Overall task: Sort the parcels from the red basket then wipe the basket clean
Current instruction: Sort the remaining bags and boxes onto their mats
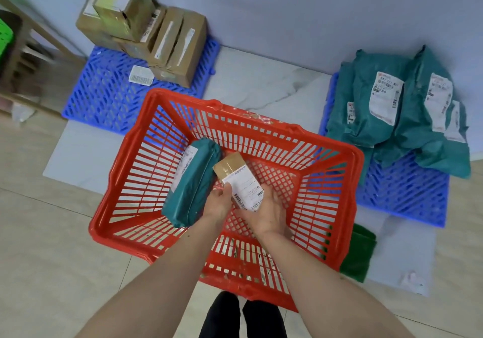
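The red basket (326, 186) stands on the floor in the middle of the view. Inside it, both my hands hold a small brown cardboard box (232, 166) with a white label: my left hand (218, 203) pinches its left edge and my right hand (264, 212) cups it from below. A teal bagged parcel (193, 183) leans against the basket's left wall, beside my left hand. The basket floor shows light specks of dirt near the front wall.
A blue pallet (104, 97) at back left carries a stack of brown boxes (146, 31). A second blue pallet (407, 191) at right holds several teal bags (397, 112). A folded green cloth (359, 254) lies right of the basket. A wooden rack (23, 58) stands far left.
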Demonstrator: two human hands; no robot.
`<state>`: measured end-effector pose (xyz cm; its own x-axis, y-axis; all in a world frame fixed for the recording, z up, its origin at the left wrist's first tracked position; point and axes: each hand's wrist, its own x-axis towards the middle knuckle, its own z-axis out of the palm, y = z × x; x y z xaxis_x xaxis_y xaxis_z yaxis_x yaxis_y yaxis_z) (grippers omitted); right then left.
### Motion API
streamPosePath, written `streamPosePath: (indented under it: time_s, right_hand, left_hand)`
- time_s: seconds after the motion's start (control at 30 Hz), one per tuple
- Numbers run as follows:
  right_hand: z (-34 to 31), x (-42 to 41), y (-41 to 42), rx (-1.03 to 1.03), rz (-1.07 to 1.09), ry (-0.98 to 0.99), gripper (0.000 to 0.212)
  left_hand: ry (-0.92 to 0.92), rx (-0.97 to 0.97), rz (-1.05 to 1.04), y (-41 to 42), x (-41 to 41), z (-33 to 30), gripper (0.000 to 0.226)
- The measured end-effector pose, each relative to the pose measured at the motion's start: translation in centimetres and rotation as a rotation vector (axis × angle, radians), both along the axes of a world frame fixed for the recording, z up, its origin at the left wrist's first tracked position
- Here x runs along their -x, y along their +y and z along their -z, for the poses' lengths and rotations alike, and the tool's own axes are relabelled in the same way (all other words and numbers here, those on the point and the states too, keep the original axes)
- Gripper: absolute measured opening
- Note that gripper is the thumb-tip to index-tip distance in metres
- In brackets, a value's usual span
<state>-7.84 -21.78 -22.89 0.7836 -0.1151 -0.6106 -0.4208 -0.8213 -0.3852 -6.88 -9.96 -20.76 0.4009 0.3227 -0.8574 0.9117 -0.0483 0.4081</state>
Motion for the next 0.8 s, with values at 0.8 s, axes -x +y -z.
streamPosePath:
  time_s: [0.8]
  right_hand:
    - [-11.2, 0.4, -0.7, 0.004, -0.187, -0.141, 0.082]
  left_hand:
    - [-0.084, 0.222, -0.238, 1.3, 0.3, -8.0, 0.075]
